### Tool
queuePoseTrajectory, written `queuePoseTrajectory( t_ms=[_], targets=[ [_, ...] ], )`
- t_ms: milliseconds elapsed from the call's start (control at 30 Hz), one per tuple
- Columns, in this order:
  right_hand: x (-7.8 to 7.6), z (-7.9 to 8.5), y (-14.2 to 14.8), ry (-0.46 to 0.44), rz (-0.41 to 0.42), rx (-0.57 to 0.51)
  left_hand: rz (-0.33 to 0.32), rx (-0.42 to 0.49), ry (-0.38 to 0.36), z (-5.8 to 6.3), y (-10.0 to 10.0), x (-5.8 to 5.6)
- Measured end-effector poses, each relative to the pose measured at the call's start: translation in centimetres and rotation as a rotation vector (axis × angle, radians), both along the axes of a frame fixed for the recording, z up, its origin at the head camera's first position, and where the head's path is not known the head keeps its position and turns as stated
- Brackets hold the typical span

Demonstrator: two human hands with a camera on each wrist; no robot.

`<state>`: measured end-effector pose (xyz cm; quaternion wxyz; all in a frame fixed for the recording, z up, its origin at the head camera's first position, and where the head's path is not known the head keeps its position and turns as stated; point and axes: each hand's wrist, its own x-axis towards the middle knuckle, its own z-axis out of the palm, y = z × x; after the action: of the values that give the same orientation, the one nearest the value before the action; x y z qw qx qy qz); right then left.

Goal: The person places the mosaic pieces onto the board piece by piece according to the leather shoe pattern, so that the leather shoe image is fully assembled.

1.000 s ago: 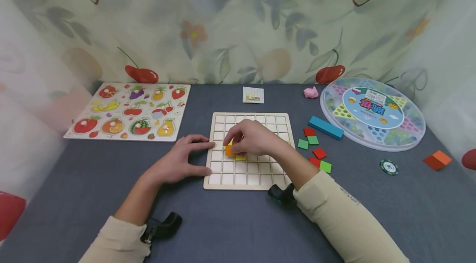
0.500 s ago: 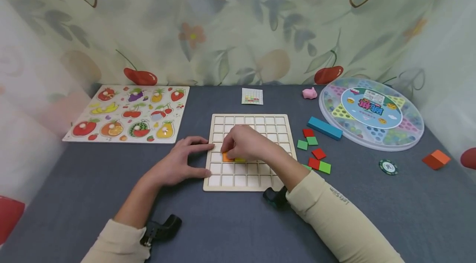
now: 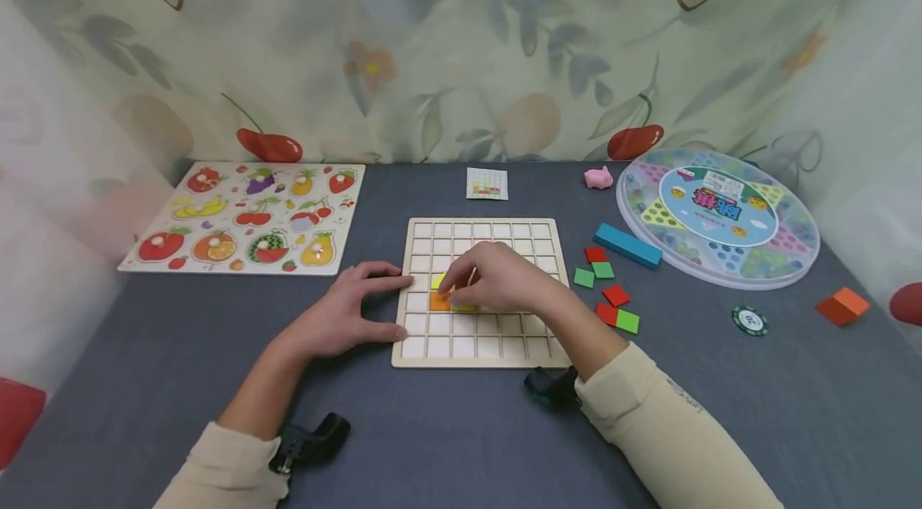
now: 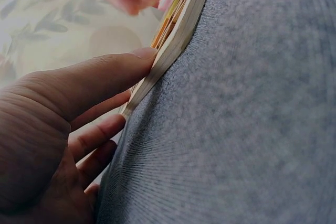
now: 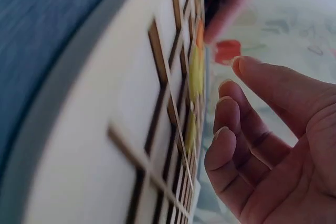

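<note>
A pale wooden grid board (image 3: pixel 432 347) lies on the dark cloth. An orange square tile (image 3: pixel 438 301) sits in a cell toward its left side, with a yellow tile (image 3: pixel 437 281) behind it and another yellow tile (image 3: pixel 464 308) to its right, partly hidden by my right hand (image 3: pixel 497 277). That hand hovers just over these tiles, fingers loosely bent; the right wrist view shows nothing between thumb and fingertips. My left hand (image 3: pixel 353 309) rests at the board's left edge, its thumb (image 4: pixel 142 56) on the wooden rim and its fingers stretched along the side.
Several loose red tiles (image 3: pixel 616 294) and green tiles (image 3: pixel 584 278) lie right of the board. Beyond them are a blue block (image 3: pixel 628 246), a round game box (image 3: pixel 720 277), a chip (image 3: pixel 750 321) and an orange block (image 3: pixel 843 306). A pattern card (image 3: pixel 487 184), pink pig (image 3: pixel 598 178) and fruit puzzle (image 3: pixel 245 253) stand farther back.
My right hand brought the orange tile down into a cell, let go of it and drew off slightly up and to the right. The left hand stays at the board's edge.
</note>
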<state>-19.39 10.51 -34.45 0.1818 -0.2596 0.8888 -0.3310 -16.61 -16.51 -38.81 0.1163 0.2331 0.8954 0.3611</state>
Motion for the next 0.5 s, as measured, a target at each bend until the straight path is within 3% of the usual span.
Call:
queuePoseTrajectory(
  t_ms=[167,500],
  targets=[
    [0.6,0.7,2.9,-0.051,-0.099,-0.020,0.008,-0.008,-0.002,0.0,0.0,0.0],
    [1.1,0.6,9.9,-0.022,-0.210,0.014,0.009,-0.020,0.002,-0.1,0.1,-0.2]
  ],
)
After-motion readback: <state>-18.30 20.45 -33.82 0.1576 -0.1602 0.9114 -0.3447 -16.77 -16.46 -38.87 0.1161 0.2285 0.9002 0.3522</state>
